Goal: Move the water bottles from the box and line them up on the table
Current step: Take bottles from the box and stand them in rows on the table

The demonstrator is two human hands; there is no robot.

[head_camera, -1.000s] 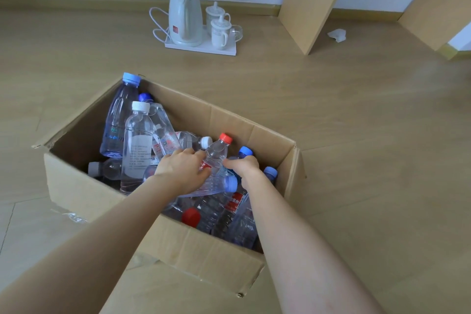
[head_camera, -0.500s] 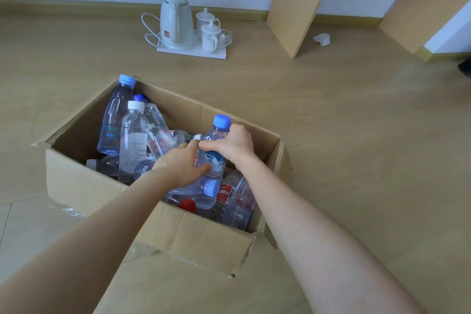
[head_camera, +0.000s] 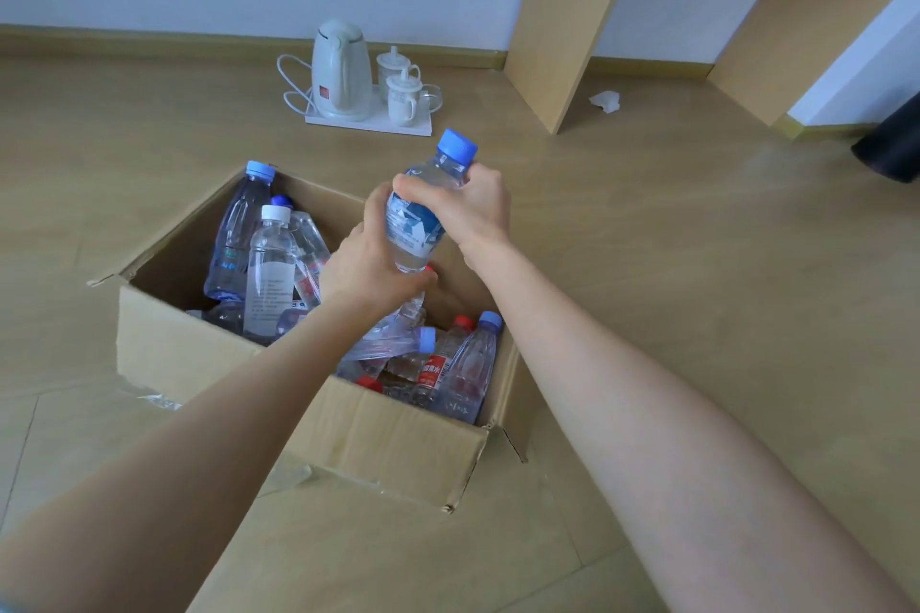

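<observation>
Both hands, the left hand (head_camera: 371, 266) and right hand (head_camera: 475, 207), squeeze a clear blue-capped plastic water bottle (head_camera: 415, 219), now lifted up above the brown cardboard box (head_camera: 398, 438), ready for the table.

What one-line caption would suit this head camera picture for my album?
Both hands, left hand and right hand, lift a blue-capped bottle above a cardboard box of water bottles.

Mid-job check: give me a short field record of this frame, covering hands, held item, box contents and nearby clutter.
right hand: grips the lifted bottle's neck
left hand: cups its base
lifted bottle: blue cap, blue label, above the box
box: open, many bottles remain, some upright, some lying
clutter: kettle and cups on a tray beyond the box
</observation>
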